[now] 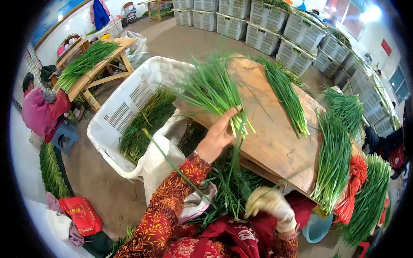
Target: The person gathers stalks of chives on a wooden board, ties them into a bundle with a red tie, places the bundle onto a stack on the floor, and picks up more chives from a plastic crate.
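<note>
My left hand (217,135), bare with a bracelet at the wrist, is closed round the lower stems of a bunch of chives (215,88). The leaves fan out up and left over the near-left edge of the wooden board (262,107), their tips blurred. My right hand (272,204) wears a pale yellow glove and hovers low over my lap beside loose chives (230,180). Motion blur hides whether its fingers grip anything. Farther right on the board lies another bunch of chives (286,94), white ends toward me.
A white crate (114,161) holding loose greens stands left of the board. More chives (333,159) and red ties (353,189) lie along the right. A person (45,107) sits by another bench (107,60) at left. Stacked crates (262,38) line the back.
</note>
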Motion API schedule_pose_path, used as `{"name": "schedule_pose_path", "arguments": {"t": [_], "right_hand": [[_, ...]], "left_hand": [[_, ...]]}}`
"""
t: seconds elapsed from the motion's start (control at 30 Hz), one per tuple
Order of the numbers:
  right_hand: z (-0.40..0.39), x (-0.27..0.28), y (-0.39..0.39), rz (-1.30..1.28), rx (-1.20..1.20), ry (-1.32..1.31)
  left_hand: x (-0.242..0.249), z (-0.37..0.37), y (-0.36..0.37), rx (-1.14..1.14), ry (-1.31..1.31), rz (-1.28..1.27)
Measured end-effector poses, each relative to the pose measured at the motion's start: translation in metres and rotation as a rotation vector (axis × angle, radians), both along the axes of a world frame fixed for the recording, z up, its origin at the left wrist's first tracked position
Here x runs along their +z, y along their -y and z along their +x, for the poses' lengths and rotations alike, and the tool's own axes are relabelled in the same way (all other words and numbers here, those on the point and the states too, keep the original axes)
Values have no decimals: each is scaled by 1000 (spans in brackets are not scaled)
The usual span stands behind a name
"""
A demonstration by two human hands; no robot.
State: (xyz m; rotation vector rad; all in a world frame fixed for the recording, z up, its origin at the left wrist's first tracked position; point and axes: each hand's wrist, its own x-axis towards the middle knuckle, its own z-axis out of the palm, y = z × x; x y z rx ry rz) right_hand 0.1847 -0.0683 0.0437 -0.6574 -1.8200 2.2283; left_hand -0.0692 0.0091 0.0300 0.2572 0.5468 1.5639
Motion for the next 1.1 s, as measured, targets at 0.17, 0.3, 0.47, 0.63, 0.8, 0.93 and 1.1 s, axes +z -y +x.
{"name": "schedule_pose_path", "arguments": {"t": [0.17, 0.3, 0.47, 0.63, 0.8, 0.93, 1.1], "right_hand": [[-12, -7, -16, 628, -254, 494], [-74, 20, -47, 758, -549, 338], [-96, -104, -30, 1085, 202, 298], [-44, -148, -4, 903, 493, 975], [-18, 9, -29, 508, -785, 70], [-20, 29, -39, 830, -853, 126], [-18, -12, -51, 385, -889, 191]], "left_hand": [[3, -4, 9, -29, 53, 50], [15, 8, 24, -118, 230, 148], [38, -12, 25, -206, 368, 251], [61, -13, 34, 2, -53, 254], [11, 44, 34, -185, -80, 75], [-10, 75, 36, -288, -40, 33], [-39, 99, 39, -287, -58, 14]]}}
